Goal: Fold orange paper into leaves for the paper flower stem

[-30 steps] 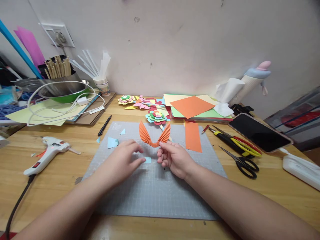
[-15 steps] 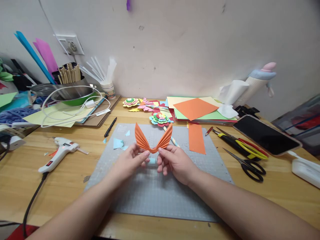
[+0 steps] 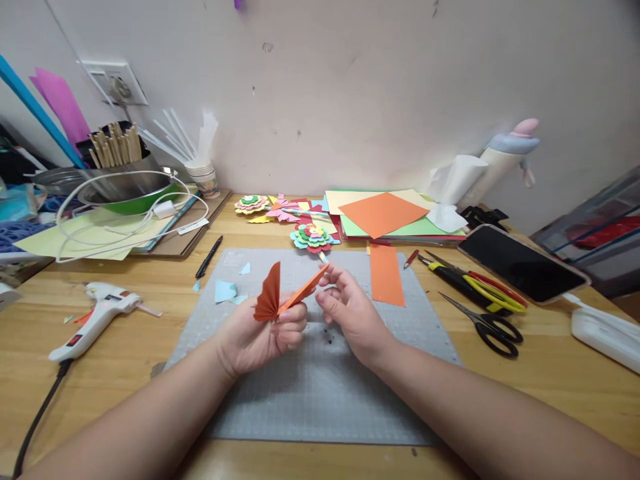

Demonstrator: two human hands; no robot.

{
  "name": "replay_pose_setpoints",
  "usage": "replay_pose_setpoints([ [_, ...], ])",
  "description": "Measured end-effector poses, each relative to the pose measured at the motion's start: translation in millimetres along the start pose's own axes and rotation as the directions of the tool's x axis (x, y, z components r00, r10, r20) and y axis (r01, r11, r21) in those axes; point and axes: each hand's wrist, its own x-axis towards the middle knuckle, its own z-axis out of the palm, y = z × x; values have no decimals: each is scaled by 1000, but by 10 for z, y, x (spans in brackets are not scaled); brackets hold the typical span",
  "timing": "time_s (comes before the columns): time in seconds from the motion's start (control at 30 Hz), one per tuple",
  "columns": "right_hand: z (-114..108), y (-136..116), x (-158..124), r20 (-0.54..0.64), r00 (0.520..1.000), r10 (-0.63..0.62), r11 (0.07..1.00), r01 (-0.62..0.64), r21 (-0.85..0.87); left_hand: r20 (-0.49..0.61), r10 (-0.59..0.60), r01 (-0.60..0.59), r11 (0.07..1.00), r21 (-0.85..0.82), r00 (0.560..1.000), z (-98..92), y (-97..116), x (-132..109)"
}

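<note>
An orange pleated paper piece stands up in a V shape over the grey cutting mat. My left hand grips it at its folded middle, palm turned up. My right hand is just right of the piece, its fingers curled and a little apart, near the tip of the right wing; nothing shows between them. An orange paper strip and light blue scraps lie on the mat. Behind it is a layered paper flower.
Left are a glue gun, a black pen and a pot of sticks. Right lie black scissors, pliers and a phone. Coloured paper sheets are stacked by the wall.
My left hand has turned palm up with the orange piece, which has tilted and rotated. My right hand has let go of it and moved slightly aside. The view has shifted slightly right.
</note>
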Motion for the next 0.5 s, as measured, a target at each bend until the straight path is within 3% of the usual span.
replay_pose_setpoints([
  [0.1,15,-16,-19,135,989,53,997,-59,40,35,-105,104,994,25,994,-32,-11,-6],
  [0.2,18,-29,-37,102,993,64,993,-74,93,-37,-114,118,984,133,993,-67,-25,29],
  [0.27,5,-22,-30,49,994,94,983,-101,152,-170,30,8,975,223,985,-90,-39,61],
  [0.33,-17,-7,-5,-6,993,117,973,-113,201,-261,196,-121,953,278,945,-107,-53,85],
  [0.4,-40,7,27,-60,991,122,969,-105,225,-253,306,-223,924,310,918,-112,-66,97],
  [0.5,-57,17,66,-110,985,130,969,-103,223,-135,383,-304,865,399,914,-103,-99,98],
])
